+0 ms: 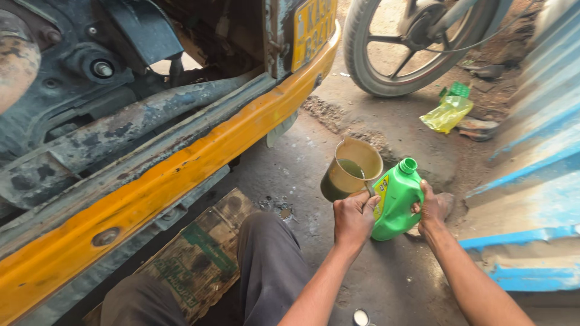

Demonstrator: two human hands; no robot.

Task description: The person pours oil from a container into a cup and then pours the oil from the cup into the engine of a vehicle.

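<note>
Beside the yellow bumper (181,163), left hand (353,218) grips a jug (350,169), right hand (432,208) clasps a green bottle (396,202)

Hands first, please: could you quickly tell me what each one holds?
Left hand: closed on the measuring jug handle.
Right hand: holding the green bottle.

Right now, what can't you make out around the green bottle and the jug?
Head view only:
- Green bottle: its level, opaque plastic.
- Jug: handle hidden by left hand.
- Right hand: fingers hidden behind the bottle.
- Small cap: cut off by bottom edge.
</note>
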